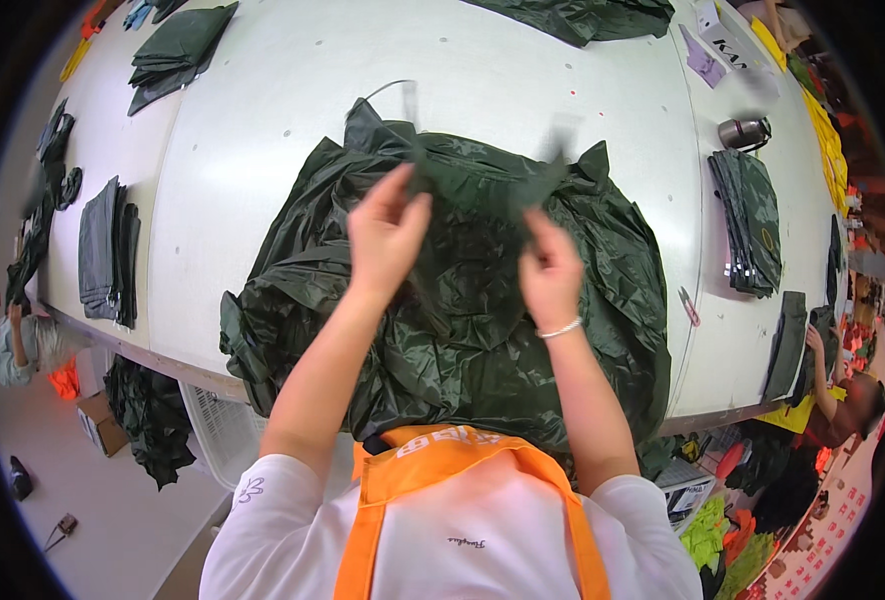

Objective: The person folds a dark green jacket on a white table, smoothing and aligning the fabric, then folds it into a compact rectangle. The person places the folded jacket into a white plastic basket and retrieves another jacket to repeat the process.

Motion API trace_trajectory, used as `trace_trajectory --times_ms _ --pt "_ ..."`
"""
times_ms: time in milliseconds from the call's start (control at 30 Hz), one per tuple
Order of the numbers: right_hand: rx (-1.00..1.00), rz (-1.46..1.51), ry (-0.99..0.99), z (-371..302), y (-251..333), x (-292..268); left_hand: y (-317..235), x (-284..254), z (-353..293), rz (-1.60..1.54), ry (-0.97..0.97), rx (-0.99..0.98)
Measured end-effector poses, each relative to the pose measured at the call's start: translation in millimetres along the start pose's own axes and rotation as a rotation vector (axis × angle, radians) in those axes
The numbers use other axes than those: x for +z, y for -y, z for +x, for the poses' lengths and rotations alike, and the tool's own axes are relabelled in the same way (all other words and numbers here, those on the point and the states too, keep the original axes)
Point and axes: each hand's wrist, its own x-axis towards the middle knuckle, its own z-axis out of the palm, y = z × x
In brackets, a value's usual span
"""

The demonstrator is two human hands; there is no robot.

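Left hand (388,230) and right hand (553,268) pinching dark green fabric (463,330), white lettering (450,440) on orange apron (388,475), lettered white box (717,28)

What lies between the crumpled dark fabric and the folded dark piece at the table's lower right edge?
A small reddish tool, possibly snips, on the white table; the head view shows it.

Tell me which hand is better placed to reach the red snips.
Probably the right hand: the snips lie on the table to its right, nearer to it than to the left hand. Both are over dark fabric.
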Motion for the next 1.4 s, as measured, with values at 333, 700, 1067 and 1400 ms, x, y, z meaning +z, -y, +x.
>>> trace_trajectory --times_ms 333,700,1067,1400 --pt "-0.303 -0.286 0.625 -63 -21 -8 74 48 -30 0.860 0.743 0.186" --pt "0.358 -0.455 0.576 4 -54 28 77 46 18 0.401 0.997 -0.490" --pt "0.255 -0.526 0.509 25 -38 31 74 2 -50 1.048 0.895 0.623" --pt "0.345 -0.223 0.294 40 -72 36 63 2 -56 1.027 0.784 0.748"
